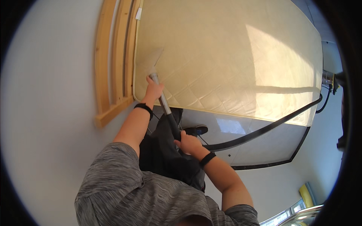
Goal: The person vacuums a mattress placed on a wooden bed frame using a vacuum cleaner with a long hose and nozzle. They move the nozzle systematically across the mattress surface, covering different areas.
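Note:
My left hand (154,89) is wrapped round the upper end of a metal vacuum wand (163,102), close to its clear, flared nozzle (154,59). The nozzle rests on or just over the cream quilted mattress (203,49), near its left edge; whether it touches I cannot tell. Lower down, my right hand (188,143) is closed round the wand's black handle (174,126). From beside that hand a ribbed black hose (260,132) runs off to the right, past the mattress's near right corner. Both wrists wear black bands.
A slatted wooden bed frame (103,60) borders the mattress on the left, against a pale wall (52,94). Sunlight falls across the mattress's right part. My shoe (201,130) stands on the grey tiled floor (230,145). Some equipment (329,80) with a cable sits at the far right.

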Tool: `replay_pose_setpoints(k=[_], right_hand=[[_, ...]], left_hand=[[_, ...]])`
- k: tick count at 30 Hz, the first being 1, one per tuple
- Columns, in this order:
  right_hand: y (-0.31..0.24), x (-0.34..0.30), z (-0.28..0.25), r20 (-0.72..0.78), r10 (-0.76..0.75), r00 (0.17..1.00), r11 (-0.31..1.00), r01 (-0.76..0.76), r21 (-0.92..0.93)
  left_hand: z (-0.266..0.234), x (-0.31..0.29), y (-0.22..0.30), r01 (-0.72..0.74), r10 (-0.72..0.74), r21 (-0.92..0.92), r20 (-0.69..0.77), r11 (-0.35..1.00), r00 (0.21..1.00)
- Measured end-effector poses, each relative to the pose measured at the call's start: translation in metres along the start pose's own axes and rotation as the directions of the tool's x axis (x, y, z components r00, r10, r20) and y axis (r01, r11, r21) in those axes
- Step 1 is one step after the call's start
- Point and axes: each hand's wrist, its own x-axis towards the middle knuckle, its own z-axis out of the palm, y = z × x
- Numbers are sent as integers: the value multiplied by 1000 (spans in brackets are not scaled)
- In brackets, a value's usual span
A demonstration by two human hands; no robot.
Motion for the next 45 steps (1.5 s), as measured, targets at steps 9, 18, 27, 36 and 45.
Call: replay_pose_setpoints(k=[9,18,27,36,45], right_hand=[[63,-109,79,4,5,1000,999,-5,-39],[120,-146,-23,-88,105,991,974,-121,-194],[131,-171,-128,-123,121,985,932,-156,-328],[238,-229,-155,-138,157,978,938,-191,-291],[465,-413,-172,-236,450,861,881,-471,-38]], left_hand=[[62,-131,-89,271,-268,-117,41,955,963],[126,-139,-37,356,-328,-458,143,815,934],[161,-135,33,365,-354,-533,129,763,926],[253,-174,104,361,-321,-429,165,828,933],[509,-311,288,218,-121,-240,364,946,924]])
